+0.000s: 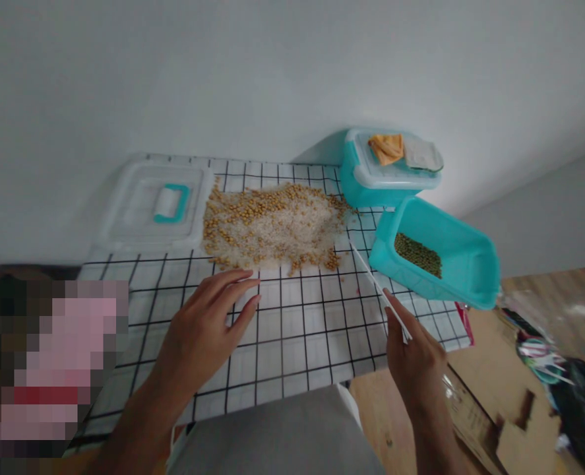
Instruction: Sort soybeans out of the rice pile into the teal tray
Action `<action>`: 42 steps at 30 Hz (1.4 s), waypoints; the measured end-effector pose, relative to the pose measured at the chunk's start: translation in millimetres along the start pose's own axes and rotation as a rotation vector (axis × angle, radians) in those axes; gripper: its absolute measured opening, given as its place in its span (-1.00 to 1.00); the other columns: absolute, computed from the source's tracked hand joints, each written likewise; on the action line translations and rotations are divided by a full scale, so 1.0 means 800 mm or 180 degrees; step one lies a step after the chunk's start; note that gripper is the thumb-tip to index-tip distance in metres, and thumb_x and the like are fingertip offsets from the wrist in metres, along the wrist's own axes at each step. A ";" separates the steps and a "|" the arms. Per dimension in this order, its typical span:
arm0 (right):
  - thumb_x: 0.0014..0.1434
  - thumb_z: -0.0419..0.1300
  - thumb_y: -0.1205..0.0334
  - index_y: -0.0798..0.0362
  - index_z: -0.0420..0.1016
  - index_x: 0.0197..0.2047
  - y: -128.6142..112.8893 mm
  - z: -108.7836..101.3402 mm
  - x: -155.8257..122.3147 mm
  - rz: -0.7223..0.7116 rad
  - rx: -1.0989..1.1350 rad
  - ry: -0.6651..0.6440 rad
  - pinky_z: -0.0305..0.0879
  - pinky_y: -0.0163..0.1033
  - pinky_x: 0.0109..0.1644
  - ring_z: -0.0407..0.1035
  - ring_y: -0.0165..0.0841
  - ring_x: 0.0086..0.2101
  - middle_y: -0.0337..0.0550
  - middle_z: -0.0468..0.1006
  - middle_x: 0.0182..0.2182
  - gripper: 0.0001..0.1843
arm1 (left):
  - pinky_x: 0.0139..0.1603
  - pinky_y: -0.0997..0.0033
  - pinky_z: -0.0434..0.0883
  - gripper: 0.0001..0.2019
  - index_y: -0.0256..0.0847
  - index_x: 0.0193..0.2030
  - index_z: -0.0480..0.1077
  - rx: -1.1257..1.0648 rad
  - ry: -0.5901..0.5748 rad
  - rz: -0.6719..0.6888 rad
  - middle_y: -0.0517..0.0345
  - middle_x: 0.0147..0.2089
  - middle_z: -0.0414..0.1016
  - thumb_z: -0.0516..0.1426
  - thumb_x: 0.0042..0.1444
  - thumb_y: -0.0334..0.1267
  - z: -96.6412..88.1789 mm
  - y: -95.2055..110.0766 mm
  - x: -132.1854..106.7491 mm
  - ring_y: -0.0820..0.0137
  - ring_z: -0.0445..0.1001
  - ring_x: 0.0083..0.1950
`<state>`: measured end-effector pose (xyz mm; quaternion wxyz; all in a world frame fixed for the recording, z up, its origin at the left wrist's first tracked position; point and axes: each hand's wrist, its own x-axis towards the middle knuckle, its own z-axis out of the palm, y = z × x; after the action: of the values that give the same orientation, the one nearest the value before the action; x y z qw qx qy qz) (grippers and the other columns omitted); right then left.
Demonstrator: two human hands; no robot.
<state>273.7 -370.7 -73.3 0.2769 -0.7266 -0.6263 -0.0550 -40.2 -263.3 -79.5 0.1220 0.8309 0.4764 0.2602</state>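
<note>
A pile of yellow beans mixed with white rice (275, 227) lies on a table covered by a white cloth with a black grid (292, 343). My left hand (206, 326) rests flat on the cloth just below the pile, fingers stretched toward it. My right hand (413, 359) is closed on a thin white stick (378, 290) that points up toward the pile's right edge. A teal tub (463, 264) holding green beans (417, 254) sits at the table's right edge, close to the stick.
A clear lid with a teal handle (161, 204) lies left of the pile. A teal box with a white lid (384, 175), cloths on top, stands at the back right by the wall. Cardboard and clutter (544, 389) cover the floor on the right.
</note>
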 end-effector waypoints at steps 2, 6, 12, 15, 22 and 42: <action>0.38 0.16 0.30 -0.02 0.54 0.20 0.002 0.004 0.003 0.0007 -0.0079 0.0032 0.56 -0.24 -0.04 0.65 -0.24 -0.15 -0.06 0.69 -0.03 -0.64 | 0.34 0.05 0.38 -0.72 -0.15 0.13 0.42 0.0072 -0.0029 0.0001 0.05 0.19 0.47 0.21 0.30 -0.27 0.002 -0.005 -0.004 0.22 0.44 0.24; 0.38 0.17 0.26 -0.03 0.58 0.17 -0.005 0.006 0.010 0.0006 -0.0124 0.0073 0.55 -0.30 -0.11 0.66 -0.27 -0.23 -0.05 0.72 -0.14 -0.67 | 0.33 0.02 0.39 -0.75 -0.15 0.11 0.42 0.0157 -0.0114 -0.0014 0.03 0.19 0.47 0.19 0.31 -0.27 0.004 -0.002 -0.010 0.18 0.42 0.26; 0.38 0.18 0.24 0.02 0.59 0.13 -0.027 0.003 0.014 -0.0018 -0.0133 0.0018 0.52 -0.33 -0.24 0.66 -0.26 -0.25 -0.02 0.71 -0.10 -0.70 | 0.38 -0.02 0.35 -0.74 -0.15 0.10 0.43 0.0116 -0.0080 0.0065 0.01 0.20 0.46 0.19 0.29 -0.33 0.009 -0.003 -0.018 0.17 0.39 0.29; 0.38 0.18 0.25 0.07 0.61 0.10 -0.037 0.003 0.013 -0.0018 -0.0129 0.0029 0.53 -0.33 -0.22 0.66 -0.26 -0.25 -0.01 0.72 -0.13 -0.71 | 0.40 -0.06 0.32 -0.74 -0.15 0.10 0.43 0.0087 -0.0031 0.0063 0.00 0.23 0.45 0.19 0.28 -0.35 0.013 -0.004 -0.020 0.15 0.37 0.32; 0.40 0.15 0.22 0.12 0.62 0.05 -0.060 0.003 0.009 0.0137 -0.0147 0.0021 0.54 -0.30 -0.28 0.66 -0.24 -0.26 -0.01 0.72 -0.15 -0.72 | 0.39 -0.06 0.34 -0.74 -0.15 0.09 0.44 0.0060 -0.0006 0.0035 0.00 0.21 0.46 0.19 0.27 -0.35 0.013 -0.003 -0.018 0.14 0.38 0.30; 0.37 0.19 0.23 0.10 0.64 0.04 -0.091 0.015 -0.018 0.0194 -0.0193 0.0077 0.54 -0.30 -0.26 0.66 -0.24 -0.31 -0.01 0.73 -0.21 -0.73 | 0.40 -0.07 0.32 -0.74 -0.15 0.09 0.43 0.0005 -0.0005 0.0037 0.00 0.21 0.46 0.19 0.27 -0.35 0.012 -0.003 -0.020 0.14 0.38 0.31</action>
<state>199.1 -373.1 -65.0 0.2639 -0.7527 -0.5986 -0.0742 -43.2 -274.9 -93.6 0.1202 0.8340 0.4716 0.2599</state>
